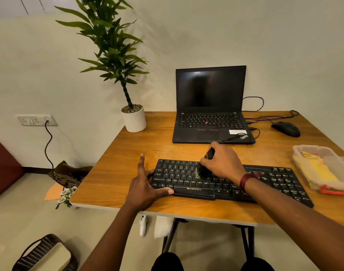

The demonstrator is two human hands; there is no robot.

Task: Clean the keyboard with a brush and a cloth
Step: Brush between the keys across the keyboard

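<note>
A black keyboard [269, 182] lies across the front of the wooden table [128, 153]. My right hand [224, 163] grips a black brush [205, 165], whose bristles rest on the keys near the keyboard's middle. My left hand [145, 180] clasps the keyboard's left end, thumb along its front edge and fingers spread over the table and the left side. A yellow cloth [321, 171] lies in a clear plastic box [306, 148] at the right edge.
An open black laptop [210, 106] stands behind the keyboard, with a black mouse [286, 129] and cables to its right. A potted plant [134, 120] occupies the table's far left corner. A wall socket [36, 120], a bag and a basket [44, 253] are on the left.
</note>
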